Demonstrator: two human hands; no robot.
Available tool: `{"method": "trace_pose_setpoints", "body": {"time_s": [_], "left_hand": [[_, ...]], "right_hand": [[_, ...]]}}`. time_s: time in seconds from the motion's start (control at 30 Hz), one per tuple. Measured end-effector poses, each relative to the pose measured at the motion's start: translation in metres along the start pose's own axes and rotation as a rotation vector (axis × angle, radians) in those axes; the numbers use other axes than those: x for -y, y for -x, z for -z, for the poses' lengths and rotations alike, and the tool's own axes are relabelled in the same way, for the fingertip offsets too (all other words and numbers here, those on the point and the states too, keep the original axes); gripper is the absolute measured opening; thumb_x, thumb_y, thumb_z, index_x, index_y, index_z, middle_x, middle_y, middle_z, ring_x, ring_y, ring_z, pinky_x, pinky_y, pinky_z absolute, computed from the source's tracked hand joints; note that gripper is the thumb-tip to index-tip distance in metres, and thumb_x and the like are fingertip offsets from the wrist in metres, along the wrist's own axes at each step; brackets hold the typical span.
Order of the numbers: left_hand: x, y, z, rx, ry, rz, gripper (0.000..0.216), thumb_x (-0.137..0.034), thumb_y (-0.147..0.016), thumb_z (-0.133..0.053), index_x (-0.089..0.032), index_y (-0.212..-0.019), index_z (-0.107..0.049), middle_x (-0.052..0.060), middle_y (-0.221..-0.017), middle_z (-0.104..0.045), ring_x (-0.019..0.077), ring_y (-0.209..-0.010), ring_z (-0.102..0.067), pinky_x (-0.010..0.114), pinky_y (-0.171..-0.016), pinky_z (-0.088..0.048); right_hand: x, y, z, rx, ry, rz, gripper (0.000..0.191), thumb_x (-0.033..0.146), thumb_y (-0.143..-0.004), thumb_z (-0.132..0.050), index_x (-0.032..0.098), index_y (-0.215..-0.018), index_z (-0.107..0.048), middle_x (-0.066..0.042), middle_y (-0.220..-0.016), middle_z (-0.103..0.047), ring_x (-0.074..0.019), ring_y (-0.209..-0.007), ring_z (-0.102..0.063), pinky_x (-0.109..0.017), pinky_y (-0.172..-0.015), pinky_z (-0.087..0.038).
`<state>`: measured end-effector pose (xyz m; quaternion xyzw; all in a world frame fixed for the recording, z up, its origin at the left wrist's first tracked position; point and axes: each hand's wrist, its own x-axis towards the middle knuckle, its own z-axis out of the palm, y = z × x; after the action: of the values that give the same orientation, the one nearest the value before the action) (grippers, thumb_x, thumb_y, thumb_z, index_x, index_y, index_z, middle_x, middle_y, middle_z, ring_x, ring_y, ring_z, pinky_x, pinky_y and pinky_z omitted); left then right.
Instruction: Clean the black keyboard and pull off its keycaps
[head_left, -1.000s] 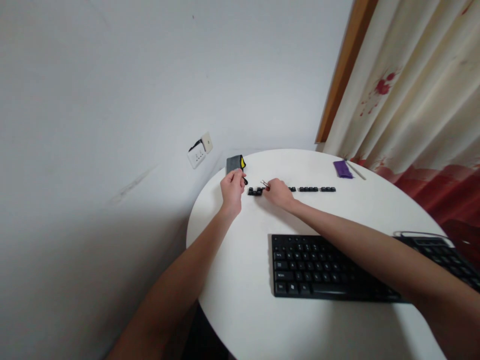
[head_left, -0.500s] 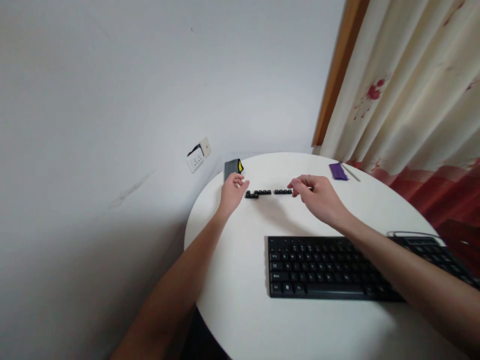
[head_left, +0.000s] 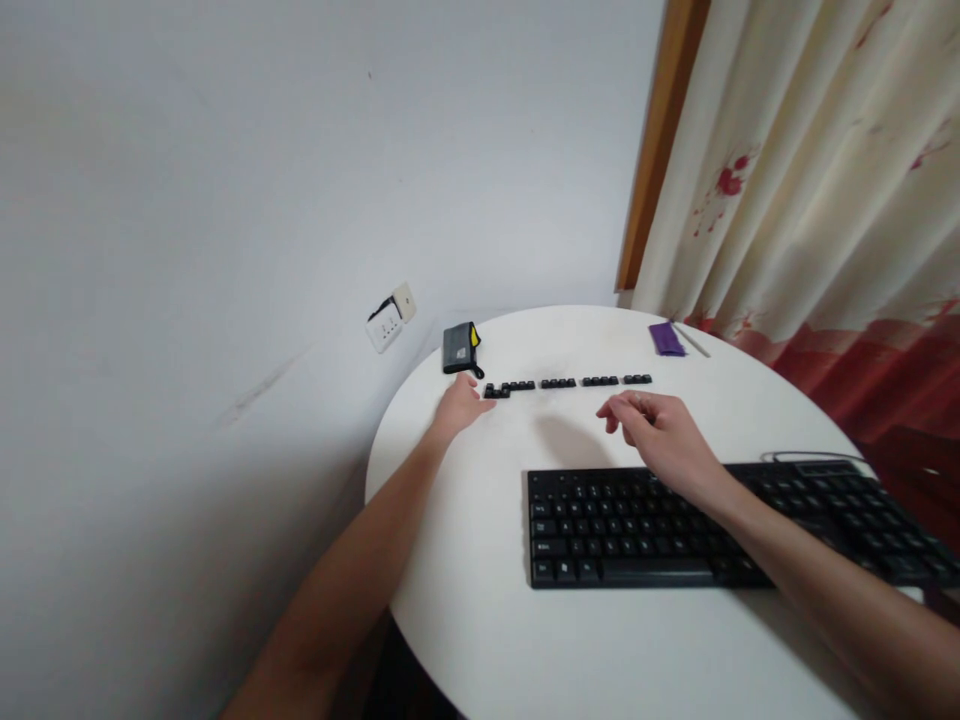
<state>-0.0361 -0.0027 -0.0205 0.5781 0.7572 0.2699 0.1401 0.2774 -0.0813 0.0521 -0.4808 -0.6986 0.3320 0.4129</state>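
Observation:
My left hand [head_left: 459, 402] lies flat on the white round table [head_left: 480, 610], its fingers stretched out and touching the left end of a row of loose black keycaps [head_left: 567, 383]. My right hand [head_left: 660, 432] hovers palm down over the top edge of the black keyboard [head_left: 600, 540]. Its fingers are loosely curled and point left, and I cannot see whether anything is in them. The keycaps lie in several short groups in a line across the far part of the table, a little beyond my right hand.
A dark grey pouch with a yellow patch [head_left: 459, 348] lies at the table's far left edge, just beyond my left hand. A purple cloth [head_left: 666, 339] and a thin stick [head_left: 691, 340] lie far right. The wall holds a socket [head_left: 386, 318]. Curtains [head_left: 810, 170] hang on the right.
My right hand has left the keycap row and drawn back right and towards me, over the keyboard. My left hand has lowered from near the pouch and flattened on the table.

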Motion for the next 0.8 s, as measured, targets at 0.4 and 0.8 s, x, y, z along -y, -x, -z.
{"method": "trace_pose_setpoints", "body": {"time_s": [0.4,0.8], "left_hand": [[0.003,-0.002,-0.005,0.006,-0.037,-0.007,0.047,-0.037,-0.072,-0.076,-0.022,-0.106,-0.047,0.004,-0.094,-0.067,0.0195,-0.081,-0.064,0.027,-0.064,-0.040],[0.007,-0.004,-0.012,-0.024,-0.014,0.010,0.048,-0.039,-0.072,-0.076,-0.023,-0.106,-0.045,0.005,-0.097,-0.068,0.0197,-0.083,-0.065,0.026,-0.063,-0.038]], "right_hand": [[-0.001,-0.021,-0.023,0.263,-0.016,-0.186,0.026,0.021,-0.087,-0.045,0.014,-0.083,-0.069,-0.006,-0.077,-0.070,-0.0109,-0.048,-0.045,-0.026,-0.050,-0.035],[-0.016,-0.097,-0.125,0.406,-0.261,-0.483,0.021,0.013,-0.086,-0.050,0.011,-0.107,-0.056,-0.009,-0.078,-0.069,-0.0059,-0.038,-0.035,-0.021,-0.037,-0.019]]}}
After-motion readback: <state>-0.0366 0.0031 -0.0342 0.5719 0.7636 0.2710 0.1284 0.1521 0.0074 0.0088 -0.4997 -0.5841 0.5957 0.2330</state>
